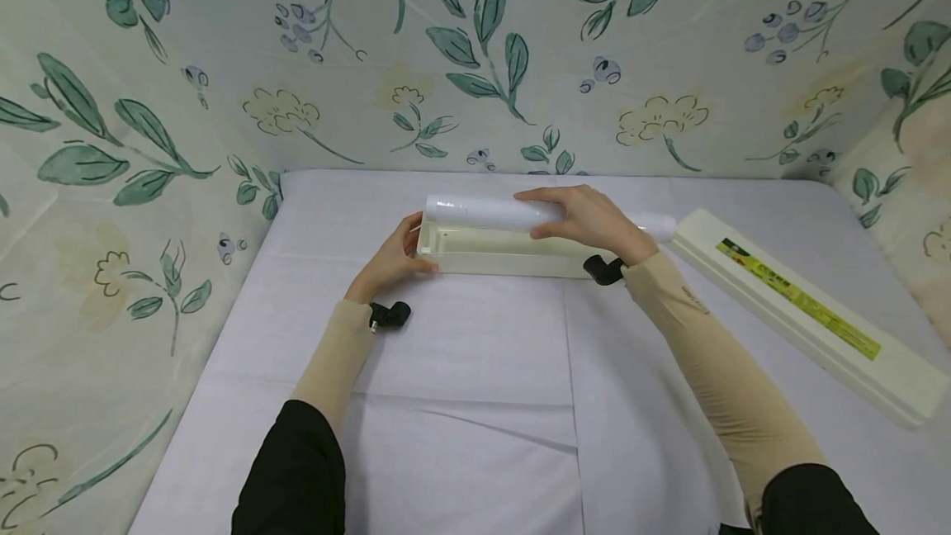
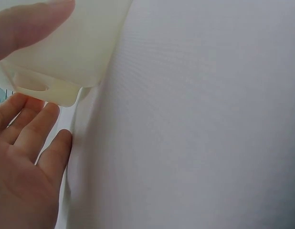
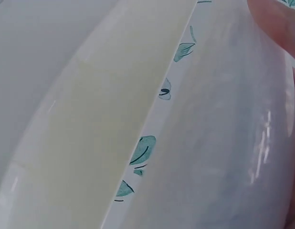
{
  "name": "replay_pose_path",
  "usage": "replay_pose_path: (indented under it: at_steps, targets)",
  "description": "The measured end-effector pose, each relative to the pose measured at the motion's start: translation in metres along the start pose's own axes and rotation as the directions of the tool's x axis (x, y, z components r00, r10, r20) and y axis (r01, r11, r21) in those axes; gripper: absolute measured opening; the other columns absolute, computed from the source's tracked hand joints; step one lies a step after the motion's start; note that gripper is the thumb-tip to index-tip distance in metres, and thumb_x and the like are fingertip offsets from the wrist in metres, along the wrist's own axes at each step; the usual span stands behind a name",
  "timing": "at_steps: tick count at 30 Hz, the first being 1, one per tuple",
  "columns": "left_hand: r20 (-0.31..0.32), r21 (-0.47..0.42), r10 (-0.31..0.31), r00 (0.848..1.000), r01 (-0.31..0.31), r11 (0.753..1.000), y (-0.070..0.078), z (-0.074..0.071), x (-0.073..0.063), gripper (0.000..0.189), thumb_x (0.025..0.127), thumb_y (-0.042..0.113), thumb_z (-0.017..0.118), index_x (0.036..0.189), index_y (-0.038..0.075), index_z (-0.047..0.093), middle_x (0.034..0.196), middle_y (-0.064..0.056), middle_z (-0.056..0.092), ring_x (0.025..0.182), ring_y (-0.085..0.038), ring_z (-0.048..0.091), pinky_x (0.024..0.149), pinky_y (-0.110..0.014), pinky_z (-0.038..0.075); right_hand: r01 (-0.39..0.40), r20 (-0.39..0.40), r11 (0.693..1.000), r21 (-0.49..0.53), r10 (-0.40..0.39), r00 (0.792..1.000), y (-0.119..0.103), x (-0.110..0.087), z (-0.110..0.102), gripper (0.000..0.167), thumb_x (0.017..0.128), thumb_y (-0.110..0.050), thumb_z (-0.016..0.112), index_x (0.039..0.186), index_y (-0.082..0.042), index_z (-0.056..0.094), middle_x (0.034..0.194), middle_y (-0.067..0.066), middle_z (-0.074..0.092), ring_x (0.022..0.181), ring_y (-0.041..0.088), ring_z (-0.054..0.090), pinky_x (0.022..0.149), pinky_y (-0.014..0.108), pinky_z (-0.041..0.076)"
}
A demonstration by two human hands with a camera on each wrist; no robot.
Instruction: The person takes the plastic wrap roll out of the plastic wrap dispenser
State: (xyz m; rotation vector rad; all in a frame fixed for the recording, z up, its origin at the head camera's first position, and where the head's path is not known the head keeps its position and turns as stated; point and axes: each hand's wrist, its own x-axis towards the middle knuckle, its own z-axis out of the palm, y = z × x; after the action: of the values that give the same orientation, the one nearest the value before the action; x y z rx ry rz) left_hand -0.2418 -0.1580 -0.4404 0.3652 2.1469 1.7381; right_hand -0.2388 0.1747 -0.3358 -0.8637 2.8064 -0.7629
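Note:
A roll of clear plastic wrap (image 1: 475, 211) lies lengthwise along the back of an open cream-coloured dispenser box (image 1: 513, 264). My right hand (image 1: 587, 221) grips the roll from above, thumb on the near side and fingers over the far side. In the right wrist view the shiny roll (image 3: 224, 133) stands beside the box's hollow inside (image 3: 90, 95). At the box's left end, my left hand (image 1: 397, 258) holds it, thumb on the front wall. The left wrist view shows that hand's fingers (image 2: 35, 129) at the slotted end.
To the right, a long cream lid (image 1: 825, 349) with a yellow-green label lies slantwise on the white cloth-covered table (image 1: 475, 452). Its near-left end is close to the roll's right end. A leaf-patterned curtain (image 1: 475, 130) stands behind the table's back edge.

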Motion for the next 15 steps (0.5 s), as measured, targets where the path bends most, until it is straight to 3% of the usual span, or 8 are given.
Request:
replay_pose_path:
  at_steps: [4,9,15]
  targets:
    - [0.002,-0.007,-0.016,1.0,0.016,1.0,-0.0005,-0.0008,0.0015,0.104,0.071,-0.007,0.079,0.152,0.007,0.014,0.156,-0.015,0.019,0.142,-0.028,0.018,0.114,-0.041,0.018,-0.005,-0.002,1.0,-0.004,0.005,1.0,-0.0013,-0.0014,-0.0037,0.061,0.081,-0.038,0.076,0.137,-0.025,0.055,0.135,0.007,0.055,0.098,0.021,0.054,0.087,0.043,0.043]
    - [-0.011,0.015,0.014,1.0,-0.014,1.0,-0.002,0.0006,0.0002,0.103,0.072,-0.004,0.079,0.152,0.008,0.015,0.155,-0.013,0.021,0.142,-0.025,0.021,0.114,-0.037,0.02,-0.026,-0.001,1.0,-0.003,0.026,1.0,-0.0023,-0.0047,-0.0064,0.06,0.081,-0.036,0.076,0.137,-0.026,0.055,0.133,0.006,0.056,0.092,0.021,0.052,0.083,0.04,0.042]
    - [-0.01,0.019,0.029,1.0,-0.029,0.999,-0.0029,0.0004,0.0003,0.103,0.073,-0.005,0.079,0.152,0.009,0.014,0.155,-0.013,0.022,0.142,-0.025,0.021,0.113,-0.037,0.02,-0.052,-0.002,0.999,-0.007,0.052,0.999,0.0025,-0.0091,-0.0083,0.061,0.081,-0.037,0.076,0.137,-0.026,0.055,0.134,0.007,0.055,0.1,0.021,0.054,0.088,0.044,0.043]
